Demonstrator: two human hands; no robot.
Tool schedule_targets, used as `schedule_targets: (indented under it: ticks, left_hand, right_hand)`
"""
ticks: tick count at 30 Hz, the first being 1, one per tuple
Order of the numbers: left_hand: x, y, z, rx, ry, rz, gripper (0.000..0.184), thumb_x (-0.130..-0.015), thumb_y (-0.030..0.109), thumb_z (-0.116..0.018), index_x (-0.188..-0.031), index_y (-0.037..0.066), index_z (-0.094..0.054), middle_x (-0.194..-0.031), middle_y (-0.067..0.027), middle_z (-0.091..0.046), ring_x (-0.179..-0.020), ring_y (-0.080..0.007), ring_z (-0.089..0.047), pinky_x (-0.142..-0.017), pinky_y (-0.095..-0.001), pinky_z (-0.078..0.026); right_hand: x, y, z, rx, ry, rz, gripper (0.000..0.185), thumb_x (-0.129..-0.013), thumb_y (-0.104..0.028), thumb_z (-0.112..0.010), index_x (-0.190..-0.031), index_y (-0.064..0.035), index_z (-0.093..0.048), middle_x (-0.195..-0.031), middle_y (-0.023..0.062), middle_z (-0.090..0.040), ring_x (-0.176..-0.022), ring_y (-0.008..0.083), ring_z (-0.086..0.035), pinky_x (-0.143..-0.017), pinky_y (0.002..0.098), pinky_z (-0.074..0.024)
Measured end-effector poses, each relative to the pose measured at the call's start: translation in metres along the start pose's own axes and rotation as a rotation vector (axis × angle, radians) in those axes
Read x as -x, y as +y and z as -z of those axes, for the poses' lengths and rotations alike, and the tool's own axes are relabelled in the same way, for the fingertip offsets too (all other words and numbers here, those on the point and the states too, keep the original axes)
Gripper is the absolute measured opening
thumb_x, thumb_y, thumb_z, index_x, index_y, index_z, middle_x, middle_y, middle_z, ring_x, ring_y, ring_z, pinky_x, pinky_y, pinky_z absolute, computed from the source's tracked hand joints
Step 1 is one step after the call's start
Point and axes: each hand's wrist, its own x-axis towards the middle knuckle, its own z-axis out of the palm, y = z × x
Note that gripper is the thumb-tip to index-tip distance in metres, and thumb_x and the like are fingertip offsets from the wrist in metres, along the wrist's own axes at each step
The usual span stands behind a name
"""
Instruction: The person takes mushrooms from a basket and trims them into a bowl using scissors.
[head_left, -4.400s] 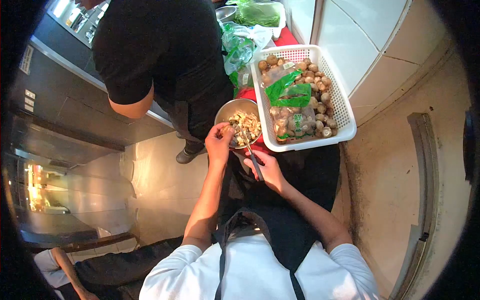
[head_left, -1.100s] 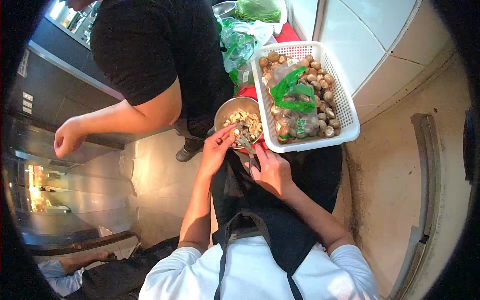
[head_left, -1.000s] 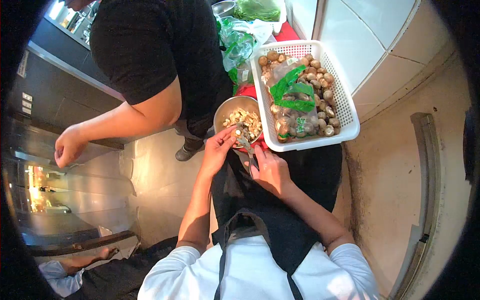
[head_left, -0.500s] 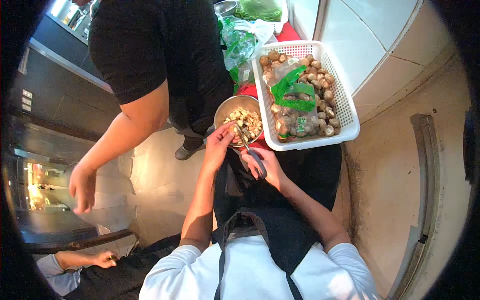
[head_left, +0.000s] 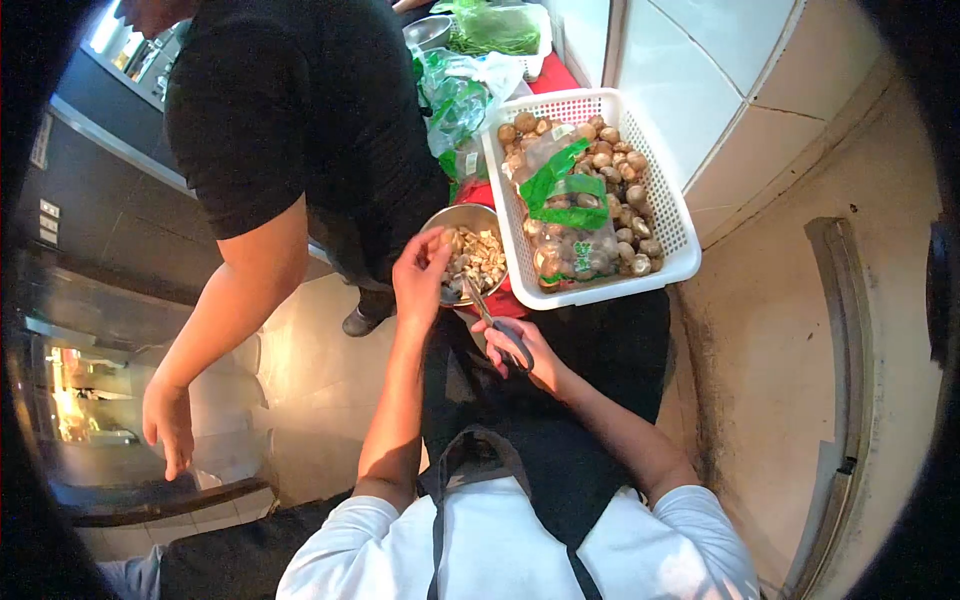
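My right hand (head_left: 522, 350) is closed around the dark handles of a pair of scissors (head_left: 490, 313), whose metal blades reach over the near rim of a metal bowl (head_left: 462, 211). Cut mushroom pieces (head_left: 480, 258) fill the bowl. At its left rim, my left hand (head_left: 422, 272) has its fingers bent together in a pinch; what sits between the fingertips is too small to make out. Right of the bowl stands a white perforated basket (head_left: 680, 262) of whole brown mushrooms (head_left: 628, 205), with a clear and green plastic bag (head_left: 570, 205) lying on top.
A co-worker in a black shirt (head_left: 270, 110) stands close on my left, one arm hanging down. Behind the bowl lie crumpled plastic bags (head_left: 460, 95), another metal bowl (head_left: 428, 32) and a basket of green vegetables (head_left: 500, 32). A tiled wall (head_left: 690, 80) runs along the right.
My left hand has moved up and left, away from the scissor blades, to the bowl's left rim. My right hand has shifted slightly down with the scissors. The co-worker's hand has dropped lower.
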Motion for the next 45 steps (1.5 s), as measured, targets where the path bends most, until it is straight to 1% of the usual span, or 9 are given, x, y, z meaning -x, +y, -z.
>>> schedule_targets:
  ticks: [6,8,11,14,17,20,32,41,45]
  left_hand:
    - [-0.048,0.103,-0.089,0.125,-0.212,-0.192,0.044,-0.097,0.014,-0.069,-0.134,-0.005,-0.057,-0.119,-0.0137,-0.071,-0.104,-0.0149,-0.068,-0.089,-0.027,-0.054]
    - [-0.07,0.099,-0.12,0.206,-0.243,-0.236,0.032,-0.097,0.016,-0.068,-0.123,-0.003,-0.065,-0.105,-0.0132,-0.074,-0.095,-0.0144,-0.069,-0.084,-0.0285,-0.054]
    - [-0.09,0.076,-0.137,-0.453,-0.401,-0.276,0.022,-0.096,0.018,-0.065,-0.103,-0.002,-0.073,-0.092,-0.015,-0.075,-0.088,-0.0174,-0.071,-0.082,-0.0351,-0.055]
    - [-0.084,0.053,-0.155,-0.654,-0.725,-0.507,0.017,-0.089,0.012,-0.064,-0.085,-0.002,-0.073,-0.08,-0.0192,-0.072,-0.08,-0.0259,-0.074,-0.077,-0.04,-0.056]
    - [-0.079,0.042,-0.164,-1.087,-0.911,-0.506,0.016,-0.082,0.009,-0.062,-0.084,-0.001,-0.074,-0.083,-0.0235,-0.072,-0.08,-0.0362,-0.073,-0.074,-0.0449,-0.057]
    - [-0.083,0.032,-0.172,-1.293,-0.938,-0.549,0.016,-0.076,0.008,-0.061,-0.08,0.001,-0.074,-0.085,-0.024,-0.072,-0.079,-0.0401,-0.072,-0.073,-0.0493,-0.057]
    - [-0.085,0.032,-0.182,-1.416,-1.215,-0.524,0.022,-0.07,0.016,-0.065,-0.078,0.0,-0.076,-0.085,-0.0244,-0.072,-0.082,-0.0387,-0.072,-0.074,-0.0459,-0.058]
    - [-0.062,0.074,-0.151,-0.666,-0.65,-0.494,0.02,-0.085,0.019,-0.073,-0.089,-0.001,-0.076,-0.078,-0.0234,-0.071,-0.071,-0.035,-0.071,-0.068,-0.0449,-0.055]
    - [-0.044,0.091,-0.114,-0.417,-0.392,-0.193,0.025,-0.098,0.021,-0.067,-0.106,-0.001,-0.074,-0.079,-0.0036,-0.072,-0.07,-0.0088,-0.063,-0.064,-0.0264,-0.051]
  right_hand:
    - [-0.005,0.015,0.012,0.107,0.023,-0.007,0.033,-0.098,-0.026,-0.07,-0.12,-0.0025,-0.063,-0.078,-0.0025,-0.059,-0.064,0.005,-0.055,-0.051,0.0236,-0.0457]
    - [-0.005,0.015,0.014,0.198,0.046,-0.027,0.035,-0.097,-0.028,-0.072,-0.12,-0.003,-0.064,-0.077,-0.0035,-0.059,-0.064,0.0045,-0.055,-0.051,0.0228,-0.0446]
    - [-0.002,0.014,0.016,0.271,0.023,0.036,0.033,-0.096,-0.028,-0.072,-0.118,-0.0044,-0.064,-0.075,-0.0049,-0.057,-0.064,0.0047,-0.053,-0.055,0.0226,-0.0431]
    - [-0.005,0.021,0.02,0.383,0.013,0.134,0.032,-0.095,-0.029,-0.074,-0.117,-0.0062,-0.066,-0.072,-0.0055,-0.056,-0.062,0.0043,-0.051,-0.055,0.0237,-0.0411]
    - [-0.001,0.008,0.014,0.45,0.009,0.028,0.038,-0.09,-0.032,-0.079,-0.109,-0.0017,-0.068,-0.081,0.0024,-0.064,-0.075,0.011,-0.06,-0.067,0.0273,-0.0473]
    - [0.004,0.002,0.01,0.671,-0.003,0.226,0.043,-0.089,-0.038,-0.078,-0.108,-0.0011,-0.067,-0.088,0.0062,-0.065,-0.084,0.0149,-0.061,-0.077,0.0312,-0.0486]
    - [0.007,-0.008,0.014,0.722,-0.073,0.292,0.046,-0.09,-0.041,-0.074,-0.106,0.0003,-0.064,-0.105,0.0113,-0.063,-0.098,0.023,-0.061,-0.088,0.0359,-0.0473]
    - [0.007,-0.002,0.016,0.759,-0.005,0.287,0.05,-0.088,-0.043,-0.075,-0.116,-0.0019,-0.067,-0.124,0.015,-0.067,-0.111,0.0281,-0.064,-0.095,0.0385,-0.0484]
    - [0.006,-0.004,0.018,0.828,0.042,0.167,0.059,-0.085,-0.046,-0.077,-0.125,-0.0037,-0.066,-0.12,0.018,-0.07,-0.109,0.0314,-0.068,-0.094,0.0392,-0.0511]
